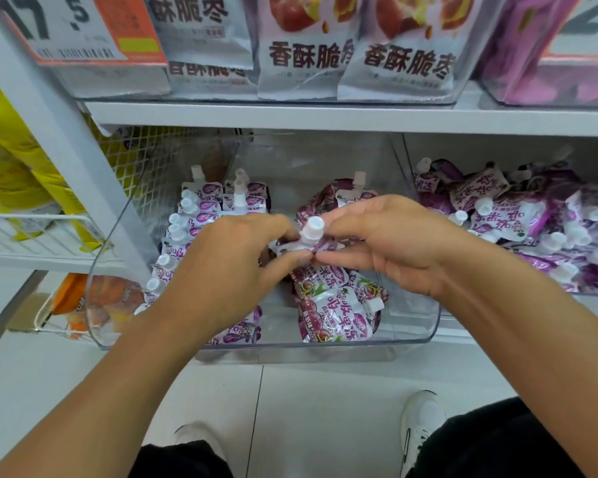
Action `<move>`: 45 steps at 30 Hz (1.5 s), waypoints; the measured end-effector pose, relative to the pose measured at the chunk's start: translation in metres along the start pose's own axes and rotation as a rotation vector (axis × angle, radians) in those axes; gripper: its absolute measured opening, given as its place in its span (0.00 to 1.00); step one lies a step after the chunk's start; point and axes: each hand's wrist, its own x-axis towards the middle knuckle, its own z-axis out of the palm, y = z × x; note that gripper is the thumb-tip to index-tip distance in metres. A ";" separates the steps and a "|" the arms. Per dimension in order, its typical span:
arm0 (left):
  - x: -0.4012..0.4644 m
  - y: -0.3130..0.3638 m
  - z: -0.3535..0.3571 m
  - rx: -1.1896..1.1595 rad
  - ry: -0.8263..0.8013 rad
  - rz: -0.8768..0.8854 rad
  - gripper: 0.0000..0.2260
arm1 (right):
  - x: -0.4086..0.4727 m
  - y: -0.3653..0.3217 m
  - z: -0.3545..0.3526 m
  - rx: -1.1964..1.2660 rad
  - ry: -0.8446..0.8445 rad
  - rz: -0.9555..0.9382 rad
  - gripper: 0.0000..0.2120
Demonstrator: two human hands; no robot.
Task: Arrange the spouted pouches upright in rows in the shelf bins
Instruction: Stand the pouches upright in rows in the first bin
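Two bare hands meet over a clear bin [325, 346] on a lower shelf. The left hand [221, 274] and right hand [387, 243] each pinch one purple-and-white pouch [290, 248] by its top edge, on either side of its white cap [313, 229], holding it above the bin's middle. Along the bin's left wall, a row of pouches [183, 232] stands upright, caps up. In the right half, loose pouches [335, 312] lie flat, with bare bin floor showing between them and the row, and more near the front rim. A second bin [408, 160] to the right holds a jumbled heap of pouches [518, 215]. The shelf above [325, 115] overhangs both bins. Below are pale floor tiles and white shoes [422, 422]
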 end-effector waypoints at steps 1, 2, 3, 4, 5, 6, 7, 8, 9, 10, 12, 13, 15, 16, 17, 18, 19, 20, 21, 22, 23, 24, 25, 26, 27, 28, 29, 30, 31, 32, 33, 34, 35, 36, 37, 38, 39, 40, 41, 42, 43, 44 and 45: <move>0.000 -0.003 0.000 0.032 -0.006 0.015 0.10 | 0.000 0.002 0.001 -0.030 -0.021 -0.009 0.08; -0.001 -0.006 0.001 0.056 -0.014 0.020 0.10 | 0.000 0.003 0.001 -0.086 -0.023 -0.028 0.08; 0.000 -0.009 0.001 0.063 -0.015 0.019 0.10 | 0.000 0.003 0.001 -0.175 -0.016 -0.063 0.08; 0.000 -0.011 0.001 0.061 -0.010 0.013 0.10 | -0.001 0.003 0.001 -0.340 0.002 -0.135 0.08; 0.001 -0.012 -0.001 0.055 -0.009 0.002 0.10 | -0.002 0.001 -0.002 -0.600 0.041 -0.239 0.09; 0.001 -0.014 -0.004 0.045 -0.009 -0.014 0.09 | -0.004 -0.001 -0.005 -0.899 0.082 -0.337 0.11; 0.000 -0.016 -0.007 0.032 -0.006 -0.036 0.09 | -0.006 -0.002 -0.007 -1.149 0.092 -0.381 0.16; -0.001 -0.019 -0.012 0.021 0.003 -0.062 0.09 | -0.008 -0.002 -0.008 -1.316 0.072 -0.374 0.22; -0.003 -0.022 -0.018 0.011 0.022 -0.088 0.08 | -0.008 0.001 -0.007 -1.409 0.029 -0.339 0.27; -0.005 -0.024 -0.024 -0.001 0.051 -0.111 0.08 | -0.007 0.006 -0.005 -1.469 -0.029 -0.307 0.32; -0.008 -0.030 -0.033 -0.014 0.123 -0.137 0.07 | 0.000 0.019 0.002 -1.611 -0.176 -0.296 0.42; -0.008 -0.032 -0.034 -0.017 0.154 -0.143 0.07 | 0.005 0.026 0.005 -1.704 -0.229 -0.319 0.46; -0.009 -0.034 -0.035 -0.035 0.206 -0.157 0.07 | 0.013 0.036 0.011 -1.849 -0.233 -0.371 0.49; -0.010 -0.035 -0.035 -0.045 0.224 -0.158 0.07 | 0.017 0.040 0.014 -1.882 -0.202 -0.387 0.50; -0.010 -0.034 -0.034 -0.051 0.234 -0.154 0.07 | 0.019 0.044 0.017 -1.903 -0.171 -0.394 0.50; -0.010 -0.034 -0.033 -0.054 0.231 -0.146 0.07 | 0.020 0.046 0.020 -1.919 -0.142 -0.396 0.50; -0.010 -0.033 -0.032 -0.057 0.216 -0.135 0.07 | 0.022 0.047 0.022 -1.945 -0.104 -0.406 0.49; -0.011 -0.032 -0.031 -0.061 0.197 -0.125 0.07 | 0.023 0.045 0.022 -1.971 -0.057 -0.436 0.45; -0.011 -0.031 -0.031 -0.064 0.178 -0.117 0.07 | 0.025 0.040 0.021 -1.982 -0.008 -0.464 0.40; -0.011 -0.031 -0.031 -0.064 0.159 -0.111 0.07 | 0.027 0.035 0.019 -1.978 0.049 -0.476 0.35; -0.012 -0.030 -0.032 -0.066 0.140 -0.106 0.07 | 0.030 0.029 0.018 -1.965 0.124 -0.472 0.31; -0.013 -0.030 -0.033 -0.071 0.118 -0.101 0.07 | 0.032 0.023 0.016 -1.945 0.218 -0.472 0.27; -0.014 -0.029 -0.035 -0.079 0.094 -0.091 0.08 | 0.033 0.017 0.014 -1.915 0.303 -0.464 0.24; -0.015 -0.028 -0.036 -0.082 0.070 -0.078 0.08 | 0.032 0.012 0.013 -1.878 0.352 -0.464 0.20; -0.016 -0.027 -0.037 -0.081 0.053 -0.062 0.09 | 0.030 0.008 0.011 -1.855 0.382 -0.483 0.15; -0.016 -0.025 -0.038 -0.081 0.043 -0.043 0.09 | 0.026 0.006 0.009 -1.842 0.377 -0.503 0.08; -0.017 -0.024 -0.039 -0.087 0.038 -0.025 0.08 | 0.022 0.005 0.007 -1.825 0.339 -0.499 0.08; -0.017 -0.022 -0.039 -0.099 0.035 -0.009 0.08 | 0.017 0.005 0.006 -1.816 0.267 -0.445 0.15; -0.017 -0.020 -0.039 -0.114 0.032 0.005 0.08 | 0.013 0.007 0.005 -1.822 0.176 -0.357 0.22; -0.018 -0.020 -0.038 -0.130 0.022 0.015 0.08 | 0.011 0.012 0.004 -1.831 0.093 -0.261 0.27; -0.019 -0.019 -0.037 -0.142 -0.002 0.023 0.09 | 0.011 0.017 0.004 -1.830 0.025 -0.171 0.31; -0.019 -0.019 -0.034 -0.147 -0.038 0.029 0.10 | 0.012 0.021 0.004 -1.814 -0.020 -0.099 0.33; -0.019 -0.019 -0.031 -0.150 -0.081 0.035 0.11 | 0.015 0.024 0.003 -1.777 -0.046 -0.051 0.34; -0.019 -0.018 -0.027 -0.158 -0.121 0.037 0.12 | 0.018 0.025 0.002 -1.741 -0.055 -0.038 0.34; -0.019 -0.017 -0.023 -0.170 -0.150 0.036 0.12 | 0.020 0.025 0.003 -1.722 -0.050 -0.060 0.32; -0.019 -0.015 -0.020 -0.185 -0.173 0.033 0.12 | 0.021 0.023 0.004 -1.707 -0.032 -0.102 0.30; -0.019 -0.013 -0.016 -0.200 -0.199 0.032 0.12 | 0.022 0.022 0.004 -1.694 -0.005 -0.146 0.27; -0.019 -0.010 -0.013 -0.214 -0.232 0.036 0.11 | 0.022 0.020 0.004 -1.679 0.024 -0.189 0.25; -0.019 -0.009 -0.009 -0.223 -0.270 0.043 0.11 | 0.020 0.018 0.004 -1.671 0.048 -0.227 0.22; -0.020 -0.007 -0.005 -0.227 -0.316 0.046 0.10 | 0.018 0.015 0.002 -1.661 0.074 -0.275 0.19; -0.022 -0.006 -0.001 -0.224 -0.368 0.042 0.09 | 0.014 0.011 0.000 -1.636 0.109 -0.320 0.15; -0.023 -0.007 0.002 -0.207 -0.420 0.037 0.08 | 0.010 0.005 -0.004 -1.594 0.141 -0.375 0.11; -0.024 -0.008 0.004 -0.181 -0.457 0.035 0.08 | 0.007 -0.001 -0.007 -1.547 0.166 -0.423 0.10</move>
